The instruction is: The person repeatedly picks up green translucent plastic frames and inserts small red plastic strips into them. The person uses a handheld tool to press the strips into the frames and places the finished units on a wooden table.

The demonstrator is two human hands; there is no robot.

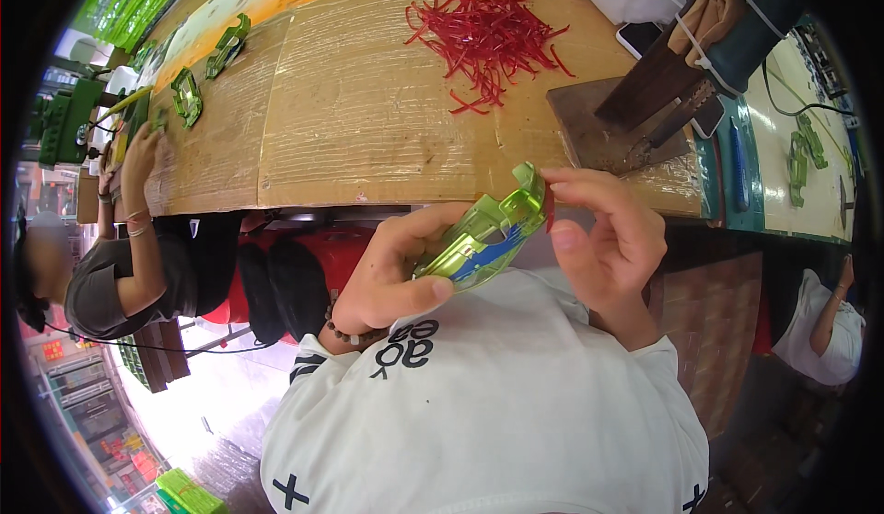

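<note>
My left hand point(391, 270) is closed around a translucent bright-green plastic shell point(479, 238), shaped like a toy car body, with a blue patch along its side. It is held tilted just off the table's near edge. At the shell's upper right end, my right hand point(612, 233) has its index finger beside the rim and its thumb apart below. A short red strip point(550, 210) shows between that end and my right fingers; whether the fingers touch it I cannot tell. On the table beyond lies a loose pile of thin red strips point(483, 40).
Two green shells point(187, 98) lie at the table's left. At right stand a brown block-like fixture point(645, 86) on a dark metal plate point(589, 127), and a phone point(638, 39). A co-worker point(129, 265) sits left beside a green machine point(69, 123); another person point(820, 325) is far right.
</note>
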